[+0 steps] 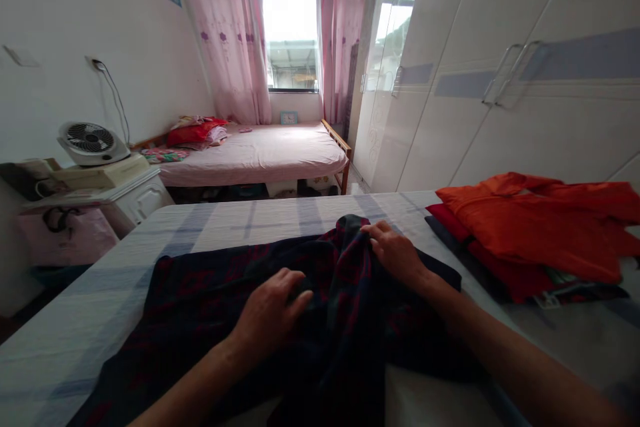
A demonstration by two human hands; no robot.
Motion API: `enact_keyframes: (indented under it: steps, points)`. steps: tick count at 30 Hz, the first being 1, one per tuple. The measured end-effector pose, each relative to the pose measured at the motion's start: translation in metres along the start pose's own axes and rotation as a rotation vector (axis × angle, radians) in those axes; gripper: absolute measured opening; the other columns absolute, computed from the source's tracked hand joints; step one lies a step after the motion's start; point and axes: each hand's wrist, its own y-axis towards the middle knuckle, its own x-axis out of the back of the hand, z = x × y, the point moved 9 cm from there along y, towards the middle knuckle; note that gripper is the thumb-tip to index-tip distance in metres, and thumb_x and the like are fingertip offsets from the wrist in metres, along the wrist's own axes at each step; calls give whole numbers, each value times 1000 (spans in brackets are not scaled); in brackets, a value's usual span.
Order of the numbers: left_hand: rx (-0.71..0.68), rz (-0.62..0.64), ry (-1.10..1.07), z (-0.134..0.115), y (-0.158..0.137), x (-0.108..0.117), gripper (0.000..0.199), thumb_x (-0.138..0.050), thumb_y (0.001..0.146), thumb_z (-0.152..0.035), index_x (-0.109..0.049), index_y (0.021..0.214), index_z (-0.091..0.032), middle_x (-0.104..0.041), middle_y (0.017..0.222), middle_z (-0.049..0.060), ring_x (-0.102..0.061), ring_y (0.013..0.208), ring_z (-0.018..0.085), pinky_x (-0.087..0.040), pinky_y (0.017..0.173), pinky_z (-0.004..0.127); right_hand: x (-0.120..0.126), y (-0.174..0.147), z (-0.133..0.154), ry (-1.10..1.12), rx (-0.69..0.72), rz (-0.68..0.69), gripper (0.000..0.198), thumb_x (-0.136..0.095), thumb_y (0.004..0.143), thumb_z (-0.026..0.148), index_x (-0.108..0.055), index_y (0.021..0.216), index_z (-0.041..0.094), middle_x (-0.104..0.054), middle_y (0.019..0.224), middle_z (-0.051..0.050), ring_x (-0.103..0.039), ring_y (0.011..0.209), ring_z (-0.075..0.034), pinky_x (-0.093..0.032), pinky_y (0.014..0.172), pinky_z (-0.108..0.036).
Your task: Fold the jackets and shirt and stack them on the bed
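Note:
A dark navy garment [200, 300] with a dull red pattern lies spread over the bed in front of me. Its kind is hard to make out in the shade. My right hand [397, 253] pinches a raised, bunched fold near the garment's far edge, between thumb and fingertips. Lower and to the left, my left hand [273, 303] rests on the cloth with bent fingers. A bit of fabric shows between its thumb and forefinger. Creases run down the middle between both hands.
On the right, a pile of folded clothes has an orange garment [545, 227] on top. The bed's sheet [210, 217] is pale with blue stripes. Beyond stand a second bed [280, 153], a white wardrobe [450, 127] and a small fan [93, 141] on a cabinet.

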Motion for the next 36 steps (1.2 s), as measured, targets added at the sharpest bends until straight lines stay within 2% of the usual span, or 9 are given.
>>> enact_keyframes:
  steps: [4,7,10,14,20,22,28,32,36]
  points:
    - [170,234,-152,-23,-10,-48,51,-66,68,-37,-53,115,-22,-64,85,1,-60,76,19,-44,68,29,-16,17,6,-109,77,57,33,-44,85,14,-61,112,25,-58,108,-5,-58,94,-18,-41,72,-24]
    - [208,301,-249,-26,-13,-56,26,-59,67,-24,-58,93,-19,-56,67,-3,-53,63,14,-38,58,25,-17,30,0,-95,53,52,24,-44,85,14,-65,94,21,-58,105,-6,-57,95,-18,-41,75,-24]
    - [157,212,-393,-33,-12,-24,7,-48,72,-20,-54,78,-20,-45,62,-5,-42,54,10,-33,51,22,7,29,-6,-6,11,-75,22,-43,86,15,-61,98,20,-57,109,-5,-57,96,-17,-41,79,-24]
    - [78,27,-395,-53,-29,36,14,-45,83,-30,-56,90,-25,-52,70,-3,-46,58,12,-38,51,21,38,-2,-6,128,73,-201,21,-42,86,15,-55,100,22,-57,115,-4,-55,101,-17,-41,84,-25]
    - [-196,667,-277,-99,-79,-13,26,-55,80,-18,-68,97,-32,-70,95,-1,-63,87,15,-46,77,21,-5,-57,-18,147,131,125,27,-40,75,6,-57,88,22,-55,118,-3,-59,93,-16,-43,79,-25]
    - [-155,567,-244,-77,-67,-14,23,-54,82,-23,-68,100,-29,-69,94,0,-64,85,15,-47,76,22,-10,-58,-30,185,47,118,29,-39,74,6,-58,91,21,-57,114,-4,-60,91,-15,-44,80,-25]
    - [-22,-62,109,31,3,35,27,-48,85,-30,-62,107,-21,-60,115,6,-59,103,22,-47,90,34,-5,-14,-67,272,-381,-12,28,-45,85,38,-65,88,19,-67,92,-8,-61,90,-22,-42,80,-30]
    - [3,-56,364,72,28,28,39,-54,82,-30,-58,119,-20,-53,131,9,-48,122,25,-40,102,37,-17,18,-81,335,-504,8,26,-55,76,40,-65,65,19,-65,68,-7,-61,73,-21,-41,65,-28]
    - [88,-70,415,95,31,18,40,-48,86,-33,-58,122,-17,-52,133,13,-48,123,28,-41,101,42,-22,30,-106,461,-539,-94,24,-47,78,32,-65,72,18,-64,62,-3,-59,64,-16,-41,57,-24]
